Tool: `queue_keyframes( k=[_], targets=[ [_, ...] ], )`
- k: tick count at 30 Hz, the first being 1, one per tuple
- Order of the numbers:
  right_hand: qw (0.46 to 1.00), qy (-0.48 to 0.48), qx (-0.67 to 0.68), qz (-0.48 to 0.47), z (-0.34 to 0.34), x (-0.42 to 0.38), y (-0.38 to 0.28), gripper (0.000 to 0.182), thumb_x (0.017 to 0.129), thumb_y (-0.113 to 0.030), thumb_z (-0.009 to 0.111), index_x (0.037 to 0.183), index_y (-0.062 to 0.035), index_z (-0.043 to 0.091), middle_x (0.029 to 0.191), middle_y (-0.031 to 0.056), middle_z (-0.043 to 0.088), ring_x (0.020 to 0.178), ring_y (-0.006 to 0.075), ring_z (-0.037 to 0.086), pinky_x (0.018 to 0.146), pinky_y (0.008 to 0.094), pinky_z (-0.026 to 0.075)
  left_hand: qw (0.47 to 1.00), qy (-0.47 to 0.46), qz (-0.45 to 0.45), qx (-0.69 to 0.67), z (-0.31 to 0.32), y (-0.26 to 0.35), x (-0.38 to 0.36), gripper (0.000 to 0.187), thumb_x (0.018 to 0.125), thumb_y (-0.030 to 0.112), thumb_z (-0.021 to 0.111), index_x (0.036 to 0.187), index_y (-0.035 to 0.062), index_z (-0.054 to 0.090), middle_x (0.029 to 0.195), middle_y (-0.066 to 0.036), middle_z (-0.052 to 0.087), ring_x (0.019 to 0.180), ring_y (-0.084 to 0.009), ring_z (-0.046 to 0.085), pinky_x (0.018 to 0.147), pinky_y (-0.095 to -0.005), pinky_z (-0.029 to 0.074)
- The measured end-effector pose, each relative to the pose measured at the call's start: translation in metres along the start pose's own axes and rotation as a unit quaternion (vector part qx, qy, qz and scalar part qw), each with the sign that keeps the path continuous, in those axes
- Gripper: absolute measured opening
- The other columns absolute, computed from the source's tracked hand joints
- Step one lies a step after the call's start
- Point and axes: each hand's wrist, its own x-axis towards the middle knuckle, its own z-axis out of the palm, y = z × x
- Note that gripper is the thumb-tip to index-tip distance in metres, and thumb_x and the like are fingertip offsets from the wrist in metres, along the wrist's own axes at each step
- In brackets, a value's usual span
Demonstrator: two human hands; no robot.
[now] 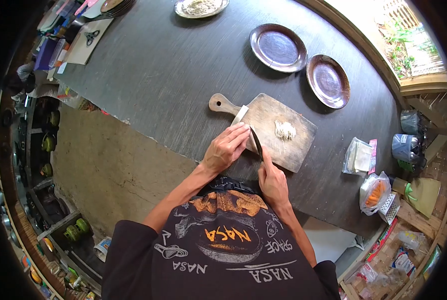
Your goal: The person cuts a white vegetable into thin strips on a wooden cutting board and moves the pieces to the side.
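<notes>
On the wooden cutting board (302, 131) my left hand (228, 146) presses its fingers together over a pale white strip of food (241, 114), whose far end sticks out past the fingertips. My right hand (274, 184) is closed around the handle of a knife (256, 142). The dark blade lies right beside the left fingertips, at the near end of the strip; whether it touches the strip is hidden. A small pile of thin white shreds (285, 130) sits on the board, right of the knife.
Two dark oval plates (278, 48) (328, 81) stand beyond the board. Another plate (181, 12) holds pale shreds at the far edge. Right lie a plastic packet (358, 156), a bag of carrots (375, 193) and a grater (389, 208). Scissors (91, 36) rest far left.
</notes>
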Motion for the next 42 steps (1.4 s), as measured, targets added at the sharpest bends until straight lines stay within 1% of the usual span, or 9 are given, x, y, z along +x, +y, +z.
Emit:
queue_keyframes(
  k=[2, 8, 10, 17, 19, 29, 32, 35, 42],
  targets=[
    [0.999, 0.02, -0.004, -0.028, 0.001, 0.004, 0.0, 0.07, 0.098, -0.009, 0.061, 0.163, -0.0119, 0.035, 0.083, 0.0237, 0.069, 0.073, 0.0427, 0.07, 0.069, 0.0555, 0.054, 1.0, 0.004, 0.0, -0.001, 0.0, 0.001, 0.001, 0.027, 0.092, 0.004, 0.073, 0.118, -0.0045, 0.073, 0.125, -0.014, 0.074, 0.124, -0.028, 0.067, 0.107, -0.0377, 0.055],
    [0.999, 0.001, -0.031, 0.019, -0.003, 0.003, -0.012, 0.07, 0.098, -0.008, 0.06, 0.163, -0.015, 0.036, 0.082, 0.0229, 0.068, 0.074, 0.0427, 0.069, 0.068, 0.0551, 0.054, 1.0, 0.001, -0.011, -0.001, -0.002, 0.005, 0.002, 0.028, 0.091, 0.003, 0.074, 0.119, -0.0034, 0.074, 0.125, -0.013, 0.074, 0.125, -0.028, 0.067, 0.107, -0.0382, 0.055],
    [0.998, -0.024, -0.013, 0.049, -0.009, 0.0, -0.014, 0.069, 0.096, -0.004, 0.059, 0.161, -0.0118, 0.039, 0.092, 0.0293, 0.068, 0.084, 0.0462, 0.07, 0.075, 0.0533, 0.054, 1.0, 0.001, -0.011, 0.002, -0.004, 0.002, 0.003, 0.029, 0.091, 0.002, 0.075, 0.119, -0.0021, 0.074, 0.126, -0.013, 0.074, 0.125, -0.0278, 0.067, 0.106, -0.0387, 0.056],
    [1.0, -0.005, 0.022, 0.018, 0.0, 0.0, -0.003, 0.063, 0.098, -0.004, 0.058, 0.159, -0.0093, 0.043, 0.093, 0.0311, 0.068, 0.084, 0.0473, 0.07, 0.076, 0.0528, 0.053, 1.0, -0.01, 0.002, 0.002, -0.003, -0.001, -0.001, 0.029, 0.093, 0.004, 0.072, 0.121, -0.0051, 0.072, 0.126, -0.014, 0.073, 0.126, -0.0281, 0.066, 0.108, -0.0383, 0.054],
    [0.999, 0.03, 0.011, -0.03, 0.004, 0.004, 0.001, 0.063, 0.1, -0.009, 0.057, 0.161, -0.0116, 0.039, 0.083, 0.0246, 0.068, 0.076, 0.0438, 0.069, 0.069, 0.0557, 0.053, 1.0, -0.007, 0.004, -0.007, -0.002, -0.001, 0.0, 0.029, 0.094, 0.004, 0.072, 0.12, -0.0051, 0.073, 0.125, -0.014, 0.074, 0.126, -0.028, 0.066, 0.108, -0.0383, 0.054],
    [1.0, -0.002, 0.031, 0.0, -0.007, 0.01, -0.006, 0.062, 0.099, -0.009, 0.059, 0.159, -0.0112, 0.042, 0.089, 0.0291, 0.07, 0.077, 0.0466, 0.07, 0.07, 0.0545, 0.054, 1.0, -0.015, -0.007, -0.002, -0.005, -0.001, 0.002, 0.028, 0.093, 0.005, 0.074, 0.12, -0.0034, 0.074, 0.126, -0.013, 0.074, 0.127, -0.0271, 0.067, 0.108, -0.0377, 0.055],
    [0.999, -0.022, 0.006, 0.04, -0.015, 0.004, -0.013, 0.065, 0.097, -0.008, 0.061, 0.159, -0.0137, 0.042, 0.089, 0.0279, 0.07, 0.078, 0.046, 0.071, 0.071, 0.0549, 0.053, 1.0, -0.021, -0.011, -0.004, -0.007, 0.003, -0.002, 0.028, 0.092, 0.003, 0.075, 0.12, -0.0019, 0.075, 0.126, -0.012, 0.075, 0.127, -0.0271, 0.067, 0.107, -0.0379, 0.055],
    [0.999, -0.008, 0.006, 0.034, -0.009, -0.007, -0.005, 0.068, 0.096, -0.008, 0.061, 0.16, -0.0158, 0.042, 0.085, 0.0251, 0.07, 0.077, 0.0445, 0.07, 0.071, 0.0555, 0.053, 1.0, -0.015, -0.01, -0.006, -0.005, 0.0, 0.002, 0.029, 0.091, 0.002, 0.075, 0.12, -0.0017, 0.075, 0.126, -0.012, 0.075, 0.126, -0.0271, 0.067, 0.107, -0.0378, 0.055],
    [1.0, 0.001, -0.011, 0.019, -0.005, 0.0, -0.009, 0.07, 0.096, -0.008, 0.06, 0.162, -0.0178, 0.039, 0.084, 0.0243, 0.07, 0.074, 0.0439, 0.069, 0.07, 0.0561, 0.053, 1.0, -0.012, 0.007, -0.003, -0.007, -0.001, -0.006, 0.029, 0.092, 0.003, 0.074, 0.12, -0.0036, 0.073, 0.123, -0.013, 0.074, 0.124, -0.0279, 0.067, 0.107, -0.0373, 0.055]
  ],
)
